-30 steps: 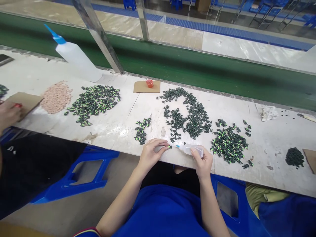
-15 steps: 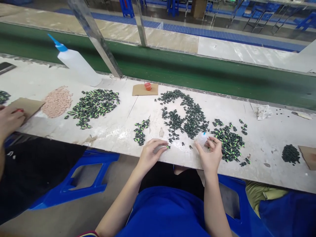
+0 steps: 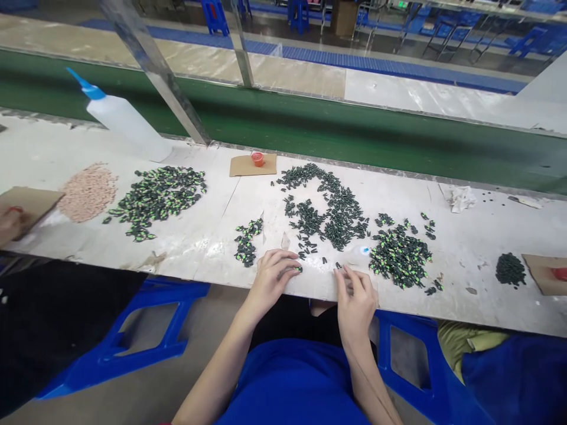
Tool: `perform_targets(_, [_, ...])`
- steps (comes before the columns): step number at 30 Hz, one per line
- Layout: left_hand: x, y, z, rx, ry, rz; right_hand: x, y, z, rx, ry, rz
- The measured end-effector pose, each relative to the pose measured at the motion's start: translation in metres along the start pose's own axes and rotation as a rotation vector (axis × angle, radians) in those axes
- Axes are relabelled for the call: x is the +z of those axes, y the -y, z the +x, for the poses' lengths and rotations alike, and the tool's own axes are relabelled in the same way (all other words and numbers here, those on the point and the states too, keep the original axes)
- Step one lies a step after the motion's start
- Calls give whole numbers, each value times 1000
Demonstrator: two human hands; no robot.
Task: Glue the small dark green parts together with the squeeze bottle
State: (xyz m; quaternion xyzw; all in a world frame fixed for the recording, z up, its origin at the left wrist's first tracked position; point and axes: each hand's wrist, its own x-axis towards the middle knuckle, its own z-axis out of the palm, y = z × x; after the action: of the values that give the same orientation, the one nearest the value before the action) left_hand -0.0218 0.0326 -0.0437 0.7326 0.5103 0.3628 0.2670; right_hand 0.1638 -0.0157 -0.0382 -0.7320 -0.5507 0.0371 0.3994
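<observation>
My left hand (image 3: 273, 276) is closed in a pinch on a small dark green piece with a bright green spot (image 3: 300, 269), just above the table's near edge. To its right, my right hand (image 3: 358, 298) has thumb and forefinger drawn together on a small plain dark green piece (image 3: 338, 265) at the tabletop. Just beyond the right knuckles is a small translucent bottle with a blue tip (image 3: 359, 252), out of my grasp. Plain dark pieces (image 3: 343, 215) spread ahead of my hands. Green-spotted pieces form a heap (image 3: 401, 257) on the right and a smaller cluster (image 3: 248, 241) on the left.
A large white bottle (image 3: 128, 127) with a blue nozzle leans at the back left. Near it lie a pinkish heap (image 3: 88, 192) and another green-spotted heap (image 3: 162, 198). A red cup (image 3: 257, 158) sits on cardboard (image 3: 239, 167). A co-worker's hand (image 3: 9, 224) is far left.
My right hand has let go of the small bottle and moved left and nearer, onto a plain dark piece. My left hand keeps its pinch. The whole view has shifted slightly.
</observation>
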Motion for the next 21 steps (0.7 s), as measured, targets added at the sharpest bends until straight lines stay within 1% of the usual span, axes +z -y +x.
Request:
perform_targets(3, [-3,-2,0,-32,8,-18,10,-1,6,3,15,-68])
perform_targets(6, [-6,-7,-2,-72,-3,-14,11,-2,10,21,57,-28])
perform_targets(8, [-7,-12,-3,-65,-3,-25,6,1,9,38,109,86])
perform_targets(10, [-6,-17,-4,-41,3,-46,0,8,8,65,181,252])
perform_targets(13, [-5,-25,-4,-17,16,-59,-5,24,5,150,308,503])
perform_targets(15, [-4,-28,-5,-13,13,-55,-6,32,3,210,375,624])
perform_targets(17, [-5,-31,-5,0,2,-47,-4,37,2,254,404,692])
perform_targets(21, [-7,-34,-5,51,-4,-21,-2,36,1,319,403,738])
